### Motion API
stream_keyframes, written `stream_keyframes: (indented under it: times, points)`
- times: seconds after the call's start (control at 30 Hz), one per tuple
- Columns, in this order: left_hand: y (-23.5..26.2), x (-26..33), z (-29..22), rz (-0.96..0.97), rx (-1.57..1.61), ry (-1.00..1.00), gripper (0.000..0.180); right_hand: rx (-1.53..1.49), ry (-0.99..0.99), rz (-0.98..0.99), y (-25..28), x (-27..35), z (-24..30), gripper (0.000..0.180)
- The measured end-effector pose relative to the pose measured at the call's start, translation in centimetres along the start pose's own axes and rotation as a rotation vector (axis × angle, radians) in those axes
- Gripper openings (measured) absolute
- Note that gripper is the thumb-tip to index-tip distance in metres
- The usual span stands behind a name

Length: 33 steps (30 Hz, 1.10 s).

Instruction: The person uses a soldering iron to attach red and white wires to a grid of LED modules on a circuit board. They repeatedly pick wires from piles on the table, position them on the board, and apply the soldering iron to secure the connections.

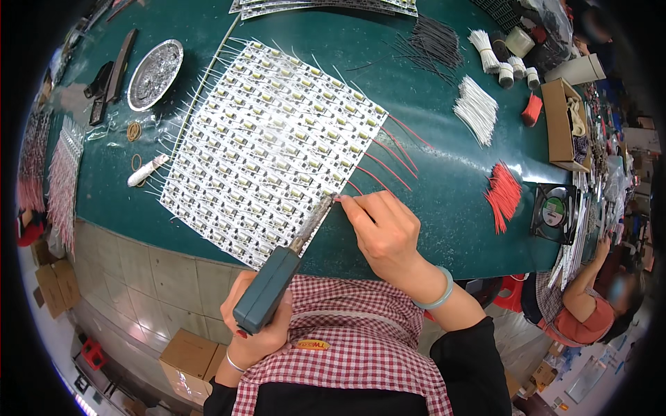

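My left hand is wrapped round a dark green soldering gun. Its metal tip reaches the right edge of a white circuit board panel covered in rows of small parts. Beside that tip, my right hand pinches a short red wire against the board's edge; most of this wire is hidden by the fingers. Several red wires stick out from the same edge farther up. Thin white wires fringe the panel's left side.
A silver dish and a white wrapped stick lie left of the panel. Loose red wires, white wires and black wires lie to the right, near a small fan and a cardboard box. A co-worker sits at the right.
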State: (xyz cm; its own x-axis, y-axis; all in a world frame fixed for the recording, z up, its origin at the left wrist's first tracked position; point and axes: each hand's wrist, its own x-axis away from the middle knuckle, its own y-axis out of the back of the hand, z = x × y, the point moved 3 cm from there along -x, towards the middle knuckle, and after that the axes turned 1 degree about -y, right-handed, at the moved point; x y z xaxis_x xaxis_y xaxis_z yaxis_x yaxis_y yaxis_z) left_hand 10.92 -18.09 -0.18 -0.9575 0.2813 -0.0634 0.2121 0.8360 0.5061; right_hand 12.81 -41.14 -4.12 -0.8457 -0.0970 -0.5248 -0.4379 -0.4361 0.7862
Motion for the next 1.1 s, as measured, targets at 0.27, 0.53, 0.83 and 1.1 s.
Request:
stream_keyframes:
  times: [0.27, 0.53, 0.83, 1.1]
  points:
    - [0.6, 1.6, 1.3, 0.015, -0.027, 0.026, 0.022, 0.003, -0.021, 0.004, 0.2, -0.1, 0.1, 0.022]
    - [0.2, 0.9, 0.7, 0.035, 0.015, 0.038, 0.025, -0.006, -0.059, 0.025, 0.5, -0.4, 0.5, 0.025]
    - [-0.1, 0.3, 0.3, 0.018, 0.040, -0.005, 0.022, 0.016, 0.001, -0.025, 0.1, -0.1, 0.2, 0.020]
    - [2.6, 2.9, 3.5, -0.207, 0.064, 0.168, 0.025, 0.006, -0.047, 0.014, 0.4, -0.2, 0.3, 0.022]
